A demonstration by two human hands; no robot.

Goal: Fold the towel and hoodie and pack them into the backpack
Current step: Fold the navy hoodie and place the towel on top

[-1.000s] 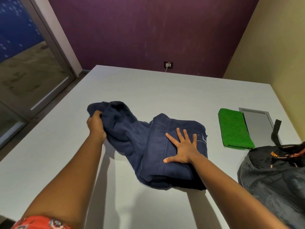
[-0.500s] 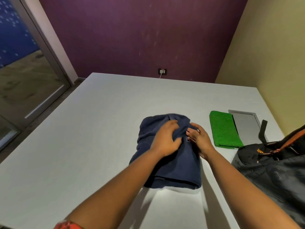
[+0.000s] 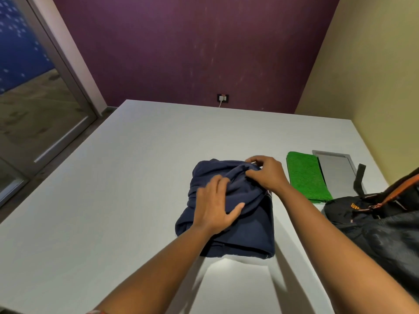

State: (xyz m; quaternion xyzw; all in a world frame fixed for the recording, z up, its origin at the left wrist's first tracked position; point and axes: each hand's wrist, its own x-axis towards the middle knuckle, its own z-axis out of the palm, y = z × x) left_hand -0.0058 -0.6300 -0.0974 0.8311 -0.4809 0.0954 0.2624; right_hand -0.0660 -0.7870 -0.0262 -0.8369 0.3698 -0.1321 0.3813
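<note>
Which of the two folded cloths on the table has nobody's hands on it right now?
The green towel, lying flat beside the backpack. Both hands are on the navy hoodie.

On the table (image 3: 113, 200): one navy hoodie (image 3: 244, 232); right of it, one green towel (image 3: 306, 177), one grey tray (image 3: 335, 171), one black backpack (image 3: 374, 225); two hands on the hoodie.
</note>
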